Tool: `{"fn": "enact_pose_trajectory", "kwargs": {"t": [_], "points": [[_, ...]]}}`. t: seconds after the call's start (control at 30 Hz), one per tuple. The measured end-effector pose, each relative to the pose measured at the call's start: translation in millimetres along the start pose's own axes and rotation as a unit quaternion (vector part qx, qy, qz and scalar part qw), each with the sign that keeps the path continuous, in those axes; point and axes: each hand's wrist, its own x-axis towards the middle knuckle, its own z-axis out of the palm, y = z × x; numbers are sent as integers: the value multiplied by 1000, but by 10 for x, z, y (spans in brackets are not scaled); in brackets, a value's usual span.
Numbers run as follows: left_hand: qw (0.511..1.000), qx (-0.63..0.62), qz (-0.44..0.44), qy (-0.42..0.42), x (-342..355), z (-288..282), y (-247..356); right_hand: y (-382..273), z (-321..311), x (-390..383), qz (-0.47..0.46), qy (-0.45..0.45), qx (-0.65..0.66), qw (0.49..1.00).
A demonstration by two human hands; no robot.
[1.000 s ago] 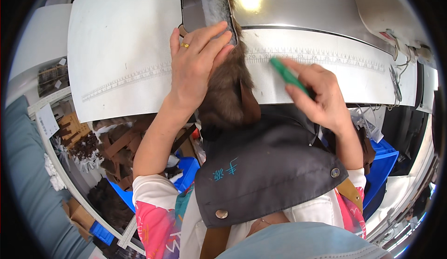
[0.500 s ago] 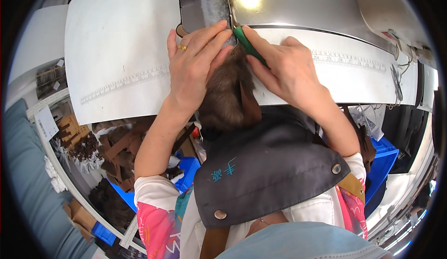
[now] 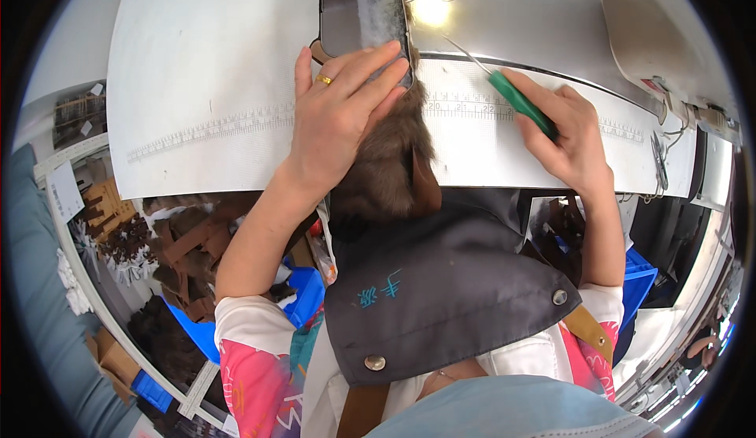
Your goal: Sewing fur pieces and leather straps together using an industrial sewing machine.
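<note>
My left hand (image 3: 335,111) wears a gold ring and lies over the near end of a grey-white fluffy strip (image 3: 374,5). Its fingers are stretched out, pressing on the layered piece. From under them a length of brown fur (image 3: 386,151) hangs toward me over the table edge, with a brown flap (image 3: 426,186) beside it. My right hand (image 3: 563,127) is closed around the green handle of an awl (image 3: 524,103). The awl's thin metal shaft points up and left over the machine bed, apart from the fur. How the layers join under my left fingers is hidden.
The sewing machine's metal bed (image 3: 520,21) spans the far side. A ruler strip (image 3: 213,127) is printed on the white tabletop (image 3: 189,60). Small metal snips (image 3: 659,158) lie at its right end. Blue bins (image 3: 307,292) and brown scraps (image 3: 197,241) sit below.
My right hand has drawn back to the right with the awl, away from the fur edge. My left hand stays on the piece. The whole view has shifted slightly.
</note>
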Motion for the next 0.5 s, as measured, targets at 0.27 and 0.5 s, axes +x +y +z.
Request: {"fn": "enact_pose_trajectory", "kwargs": {"t": [0.27, 0.5], "points": [[1000, -7, 5, 1, 42, -10, -6, 36, 328, 610, -139, 78, -118, 980], [999, -30, -26, -27, 22, -47, 29, 151, 250, 494, -68, 79, -97, 990]]}}
